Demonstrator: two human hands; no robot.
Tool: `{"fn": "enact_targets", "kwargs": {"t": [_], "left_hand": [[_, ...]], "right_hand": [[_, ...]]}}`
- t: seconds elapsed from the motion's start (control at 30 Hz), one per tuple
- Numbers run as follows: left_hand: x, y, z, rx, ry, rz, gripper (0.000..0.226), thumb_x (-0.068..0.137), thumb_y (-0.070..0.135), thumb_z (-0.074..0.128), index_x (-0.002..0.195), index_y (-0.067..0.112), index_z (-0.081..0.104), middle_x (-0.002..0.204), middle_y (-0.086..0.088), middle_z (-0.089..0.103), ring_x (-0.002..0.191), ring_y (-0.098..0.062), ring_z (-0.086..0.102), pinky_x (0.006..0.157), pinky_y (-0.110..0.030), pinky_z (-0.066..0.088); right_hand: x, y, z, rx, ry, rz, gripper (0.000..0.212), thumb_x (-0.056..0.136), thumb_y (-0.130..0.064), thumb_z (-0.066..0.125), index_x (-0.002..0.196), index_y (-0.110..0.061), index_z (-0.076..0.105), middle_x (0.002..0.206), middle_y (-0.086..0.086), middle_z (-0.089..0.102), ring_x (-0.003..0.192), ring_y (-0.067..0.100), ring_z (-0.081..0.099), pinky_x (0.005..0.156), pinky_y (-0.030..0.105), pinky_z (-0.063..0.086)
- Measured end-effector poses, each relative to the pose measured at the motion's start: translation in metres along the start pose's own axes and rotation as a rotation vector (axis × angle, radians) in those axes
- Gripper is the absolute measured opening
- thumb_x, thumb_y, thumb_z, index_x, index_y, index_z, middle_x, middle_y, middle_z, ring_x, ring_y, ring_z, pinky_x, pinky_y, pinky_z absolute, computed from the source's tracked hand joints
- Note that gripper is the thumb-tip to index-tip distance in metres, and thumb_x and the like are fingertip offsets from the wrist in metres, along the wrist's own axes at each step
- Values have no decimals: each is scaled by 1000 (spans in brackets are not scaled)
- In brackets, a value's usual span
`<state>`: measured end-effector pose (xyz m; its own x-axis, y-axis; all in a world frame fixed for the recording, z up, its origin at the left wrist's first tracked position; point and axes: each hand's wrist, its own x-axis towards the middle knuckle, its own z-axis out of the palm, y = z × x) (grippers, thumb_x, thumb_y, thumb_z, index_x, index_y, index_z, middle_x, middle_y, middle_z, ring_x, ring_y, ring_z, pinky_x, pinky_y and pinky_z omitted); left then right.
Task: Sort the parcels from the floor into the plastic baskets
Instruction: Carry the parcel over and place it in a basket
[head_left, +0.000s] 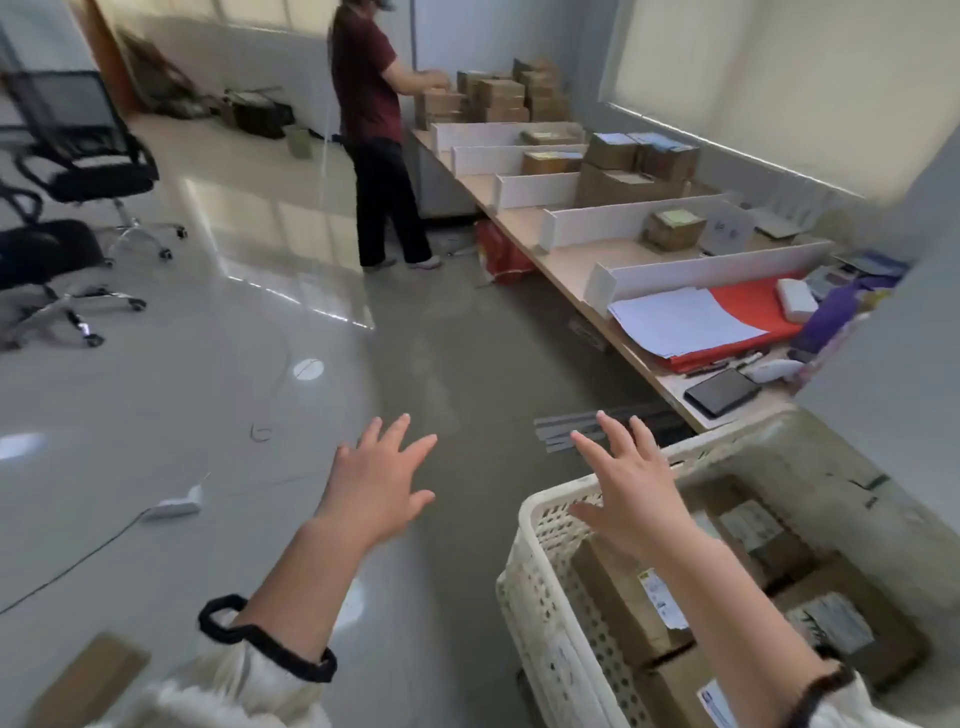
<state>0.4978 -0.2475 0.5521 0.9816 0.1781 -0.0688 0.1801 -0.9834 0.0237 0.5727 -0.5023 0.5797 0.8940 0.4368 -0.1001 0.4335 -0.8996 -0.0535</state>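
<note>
Grey floor (208, 405): runs under and beyond both hands, glossy to the left of them and duller straight ahead.

Long table (582, 260): stands along the wall, ahead and to the right of the right hand (626, 486). White dividers (717, 267) split it into bays.

Plastic basket (540, 519): white and perforated, directly beneath the right hand and forearm. Its near corner is just right of the left hand (376, 480). Brown labelled parcels (618, 597) lie inside it, below the right wrist.

Second person (371, 104): stands well ahead of both hands at the far end of the table, hands on stacked cardboard boxes (498, 98).

Office chairs (88, 150): two, black, far to the left of the left hand.

Flat brown parcel (88, 675): on the floor, behind and left of the left wrist, partly cut by the frame edge.

White paper sheets (680, 319) and a dark tablet (722, 391): on the near end of the table, ahead of the right hand.

White plug block (174, 506): on the floor, left of the left hand, cable attached.

Left hand: above the floor, palm down, fingers spread wide, holding nothing.

Right hand: above the basket's far rim, fingers spread wide, holding nothing. Whether it touches the rim cannot be told.
</note>
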Motion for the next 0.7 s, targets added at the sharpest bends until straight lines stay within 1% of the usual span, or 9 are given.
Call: {"fn": "enact_targets", "kwargs": {"t": [0.07,0.13,0.23,0.33,0.43,0.5,0.57,0.7], "left_hand": [[-46,-46,1,-24,-8,-111,69,87,57,49,147,40,18,159,3,8,145,-25,12,109,-44,26],[-103,-92,4,-43,-23,-249,70,86,57,50,146,40,18,159,4,7,145,-24,10,111,-44,24],[-206,-152,10,-49,-39,-496,71,86,57,50,147,39,19,159,4,7,145,-23,12,111,-44,24],[-309,-192,16,-76,-43,-764,71,86,55,52,147,36,21,159,2,11,144,-25,13,111,-46,24],[-399,-202,24,-112,-36,-995,71,86,53,54,147,35,22,158,2,14,143,-25,16,110,-46,26],[-432,-198,30,-124,-14,-1080,69,85,53,54,145,36,24,157,3,17,142,-25,20,109,-45,28],[-466,-187,34,-137,-6,-1211,68,85,52,54,145,35,25,155,3,20,140,-25,23,106,-45,30],[-512,-157,50,-188,-43,-1377,68,88,51,50,147,32,22,155,2,20,137,-25,27,104,-41,36]], "right_hand": [[-3,-50,4,-12,-13,-83,80,85,-49,59,149,-33,13,159,-1,-10,145,32,-11,116,49,10],[-8,-107,11,6,-65,-193,81,84,-46,60,149,-34,13,158,0,-13,144,32,-12,116,48,9],[-24,-194,29,-13,-122,-426,80,84,-49,59,149,-36,13,158,-1,-14,145,31,-11,116,46,9],[-47,-273,48,-23,-147,-644,81,85,-54,55,149,-34,11,158,0,-13,145,32,-9,116,45,11],[-75,-336,63,-61,-202,-855,81,87,-55,53,150,-33,9,158,-1,-15,145,31,-9,116,43,11],[-87,-360,67,-80,-226,-930,80,87,-55,52,150,-33,8,158,-2,-15,145,30,-9,116,42,11],[-100,-385,73,-116,-247,-1043,79,88,-55,51,150,-32,8,158,-2,-15,146,29,-8,116,40,12],[-117,-412,81,-184,-316,-1200,77,89,-56,49,150,-33,8,157,-5,-15,145,28,-8,117,38,12]]}}
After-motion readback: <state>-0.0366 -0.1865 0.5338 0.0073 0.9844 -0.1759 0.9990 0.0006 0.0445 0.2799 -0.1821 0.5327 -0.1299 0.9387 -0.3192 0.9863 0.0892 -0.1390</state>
